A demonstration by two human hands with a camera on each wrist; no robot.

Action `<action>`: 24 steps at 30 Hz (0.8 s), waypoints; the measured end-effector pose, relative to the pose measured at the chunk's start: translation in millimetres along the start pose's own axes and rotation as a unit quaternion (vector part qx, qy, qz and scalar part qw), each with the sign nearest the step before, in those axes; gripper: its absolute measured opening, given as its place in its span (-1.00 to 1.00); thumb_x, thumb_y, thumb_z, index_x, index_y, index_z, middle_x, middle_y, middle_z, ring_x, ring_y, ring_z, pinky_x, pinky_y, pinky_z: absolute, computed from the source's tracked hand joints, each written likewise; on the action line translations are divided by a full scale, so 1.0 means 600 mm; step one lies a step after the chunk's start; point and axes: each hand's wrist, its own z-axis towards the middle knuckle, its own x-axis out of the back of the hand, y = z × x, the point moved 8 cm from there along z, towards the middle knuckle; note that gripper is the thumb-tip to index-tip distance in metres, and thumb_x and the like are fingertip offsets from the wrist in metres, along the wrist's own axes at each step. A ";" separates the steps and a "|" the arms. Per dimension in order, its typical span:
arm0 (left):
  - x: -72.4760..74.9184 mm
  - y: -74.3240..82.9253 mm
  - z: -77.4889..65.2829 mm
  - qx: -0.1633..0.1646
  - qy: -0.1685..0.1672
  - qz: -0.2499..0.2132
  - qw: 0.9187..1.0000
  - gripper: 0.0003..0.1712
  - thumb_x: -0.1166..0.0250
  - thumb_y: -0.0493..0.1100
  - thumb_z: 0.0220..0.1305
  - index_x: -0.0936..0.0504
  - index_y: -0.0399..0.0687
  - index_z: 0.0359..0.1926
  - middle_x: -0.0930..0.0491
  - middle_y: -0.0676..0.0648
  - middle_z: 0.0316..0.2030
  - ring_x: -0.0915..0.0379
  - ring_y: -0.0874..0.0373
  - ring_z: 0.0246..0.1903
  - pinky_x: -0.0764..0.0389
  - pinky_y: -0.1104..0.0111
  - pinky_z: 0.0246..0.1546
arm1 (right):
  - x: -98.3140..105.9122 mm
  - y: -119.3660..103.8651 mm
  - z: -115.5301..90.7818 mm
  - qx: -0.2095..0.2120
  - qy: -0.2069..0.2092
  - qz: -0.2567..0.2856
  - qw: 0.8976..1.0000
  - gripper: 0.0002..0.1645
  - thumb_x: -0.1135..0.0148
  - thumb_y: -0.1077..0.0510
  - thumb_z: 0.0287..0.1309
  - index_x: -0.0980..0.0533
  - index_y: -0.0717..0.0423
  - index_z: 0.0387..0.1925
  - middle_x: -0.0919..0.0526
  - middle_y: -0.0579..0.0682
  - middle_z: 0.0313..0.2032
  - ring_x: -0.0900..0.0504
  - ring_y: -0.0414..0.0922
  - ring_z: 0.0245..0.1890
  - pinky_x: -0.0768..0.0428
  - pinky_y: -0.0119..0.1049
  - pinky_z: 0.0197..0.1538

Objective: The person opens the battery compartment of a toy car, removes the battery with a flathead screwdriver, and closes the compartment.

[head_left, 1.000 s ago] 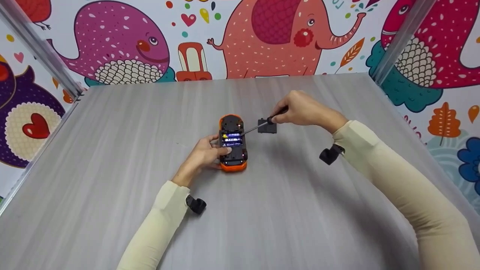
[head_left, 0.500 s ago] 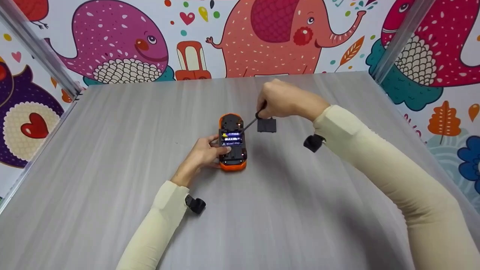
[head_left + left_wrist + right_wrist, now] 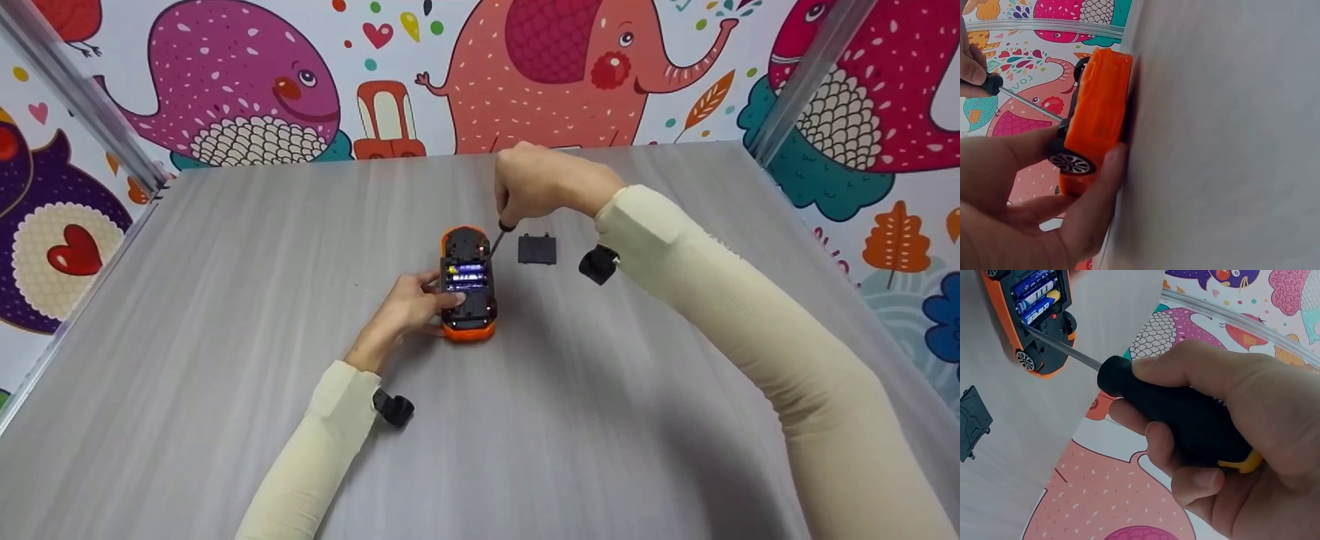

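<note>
An orange toy car (image 3: 469, 326) lies upside down on the table, its battery bay uncovered. Several blue batteries (image 3: 466, 277) sit side by side in the bay. My left hand (image 3: 405, 306) grips the car from its left side, thumb across the underside and fingers along the body, as the left wrist view shows. My right hand (image 3: 536, 180) holds a screwdriver (image 3: 1179, 413) by its black handle. The screwdriver's metal shaft (image 3: 1069, 350) slants down to the bay's edge, beside the end battery. Whether the tip touches a battery I cannot tell.
A black battery cover (image 3: 538, 249) lies flat on the grey table (image 3: 262, 300), just right of the car. Printed panels (image 3: 555, 90) with cartoon animals wall in the back and sides. Metal posts (image 3: 810, 82) stand at the back corners.
My right hand has moved left and away from me, tilting the screwdriver more steeply while its tip stays at the bay. The battery cover shows fully now. My left hand and the car stay put.
</note>
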 end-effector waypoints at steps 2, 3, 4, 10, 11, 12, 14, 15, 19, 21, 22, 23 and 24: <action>0.001 0.001 0.000 -0.002 0.002 0.006 1.000 -0.26 -0.33 -0.22 0.33 -0.30 -0.11 0.48 -0.54 -0.30 0.13 -0.61 0.02 -0.16 -0.80 0.21 -0.32 | 0.000 0.007 -0.001 0.001 0.002 0.006 1.000 -0.87 -0.40 0.16 0.15 -0.78 0.12 -0.33 -0.80 0.08 -0.29 -0.68 -0.05 -0.31 -0.75 -0.16 -0.13; 0.002 0.002 -0.001 -0.002 0.002 0.009 1.000 -0.27 -0.33 -0.22 0.33 -0.31 -0.10 0.47 -0.54 -0.30 0.12 -0.61 0.02 -0.17 -0.80 0.22 -0.32 | 0.000 0.011 -0.002 0.000 0.003 0.009 1.000 -0.87 -0.40 0.15 0.15 -0.78 0.12 -0.32 -0.80 0.08 -0.28 -0.68 -0.06 -0.31 -0.75 -0.16 -0.13; 0.002 0.002 -0.001 -0.004 0.001 0.010 1.000 -0.28 -0.33 -0.22 0.33 -0.31 -0.11 0.47 -0.54 -0.30 0.11 -0.62 0.02 -0.18 -0.80 0.21 -0.32 | 0.000 0.014 -0.002 -0.001 0.004 0.012 1.000 -0.86 -0.41 0.14 0.16 -0.78 0.11 -0.31 -0.81 0.08 -0.28 -0.68 -0.06 -0.30 -0.75 -0.16 -0.13; 0.004 -0.002 -0.002 0.003 -0.001 0.007 1.000 -0.27 -0.31 -0.23 0.34 -0.29 -0.10 0.48 -0.51 -0.27 0.10 -0.62 0.06 -0.21 -0.79 0.20 -0.29 | -0.005 0.028 -0.004 -0.003 -0.003 0.035 0.999 -0.84 -0.41 0.11 0.18 -0.79 0.08 -0.25 -0.82 0.07 -0.25 -0.69 -0.05 -0.23 -0.73 -0.14 -0.06; 0.004 -0.003 -0.002 0.005 0.000 0.004 1.000 -0.27 -0.31 -0.23 0.34 -0.29 -0.10 0.48 -0.51 -0.26 0.10 -0.62 0.06 -0.22 -0.80 0.20 -0.29 | -0.006 0.029 -0.004 -0.001 -0.005 0.039 0.999 -0.84 -0.40 0.11 0.19 -0.79 0.08 -0.25 -0.82 0.07 -0.25 -0.69 -0.05 -0.23 -0.73 -0.14 -0.06; 0.004 -0.004 -0.001 0.005 -0.001 0.000 1.000 -0.26 -0.31 -0.23 0.34 -0.28 -0.10 0.49 -0.51 -0.27 0.11 -0.63 0.06 -0.24 -0.80 0.20 -0.30 | -0.006 0.030 -0.004 0.001 -0.006 0.040 0.999 -0.83 -0.40 0.12 0.19 -0.79 0.09 -0.25 -0.82 0.07 -0.25 -0.69 -0.05 -0.23 -0.72 -0.14 -0.07; 0.002 -0.004 -0.001 0.004 -0.004 -0.005 1.000 -0.26 -0.31 -0.23 0.34 -0.28 -0.11 0.49 -0.51 -0.29 0.12 -0.64 0.07 -0.26 -0.80 0.20 -0.31 | -0.007 0.031 -0.006 0.002 -0.003 0.041 0.999 -0.84 -0.39 0.12 0.20 -0.79 0.10 -0.25 -0.81 0.08 -0.26 -0.68 -0.05 -0.24 -0.72 -0.15 -0.09; 0.001 -0.004 -0.001 0.005 -0.004 -0.006 1.000 -0.26 -0.31 -0.23 0.34 -0.28 -0.11 0.48 -0.52 -0.30 0.13 -0.64 0.07 -0.27 -0.80 0.21 -0.31 | -0.006 0.032 -0.007 0.002 0.000 0.040 0.999 -0.83 -0.39 0.12 0.20 -0.79 0.10 -0.26 -0.81 0.08 -0.26 -0.68 -0.06 -0.25 -0.72 -0.15 -0.10; -0.001 -0.002 -0.001 0.005 -0.009 -0.001 1.000 -0.26 -0.30 -0.23 0.35 -0.26 -0.12 0.50 -0.53 -0.32 0.17 -0.65 0.05 -0.21 -0.80 0.20 -0.29 | -0.004 0.034 -0.010 0.002 0.012 0.034 0.999 -0.84 -0.38 0.12 0.19 -0.79 0.10 -0.29 -0.81 0.08 -0.28 -0.68 -0.07 -0.27 -0.72 -0.16 -0.14; -0.001 -0.002 -0.002 0.008 -0.010 0.005 1.000 -0.26 -0.29 -0.23 0.36 -0.25 -0.11 0.50 -0.53 -0.30 0.19 -0.64 0.03 -0.15 -0.80 0.19 -0.25 | -0.006 0.034 -0.010 0.002 0.014 0.037 0.999 -0.84 -0.38 0.12 0.18 -0.79 0.10 -0.29 -0.81 0.07 -0.28 -0.68 -0.07 -0.27 -0.72 -0.16 -0.13; -0.002 -0.002 -0.002 0.009 -0.012 0.007 1.000 -0.25 -0.29 -0.22 0.37 -0.24 -0.12 0.51 -0.53 -0.30 0.21 -0.63 0.02 -0.12 -0.80 0.19 -0.24 | -0.007 0.034 -0.009 0.003 0.014 0.038 0.999 -0.84 -0.38 0.12 0.18 -0.79 0.10 -0.29 -0.82 0.07 -0.28 -0.68 -0.07 -0.27 -0.72 -0.16 -0.13; -0.002 -0.001 -0.001 0.008 -0.013 0.008 1.000 -0.26 -0.29 -0.22 0.37 -0.24 -0.12 0.51 -0.53 -0.30 0.22 -0.63 0.02 -0.10 -0.80 0.18 -0.22 | -0.008 0.034 -0.009 0.002 0.013 0.039 0.999 -0.84 -0.39 0.12 0.18 -0.79 0.10 -0.29 -0.82 0.07 -0.28 -0.68 -0.07 -0.28 -0.72 -0.17 -0.13; -0.003 -0.001 -0.001 0.009 -0.013 0.008 1.000 -0.26 -0.29 -0.22 0.37 -0.25 -0.12 0.50 -0.53 -0.30 0.22 -0.63 0.01 -0.09 -0.80 0.18 -0.22 | -0.008 0.035 -0.008 0.003 0.013 0.040 0.999 -0.84 -0.38 0.12 0.18 -0.79 0.10 -0.28 -0.82 0.07 -0.28 -0.68 -0.07 -0.28 -0.72 -0.17 -0.13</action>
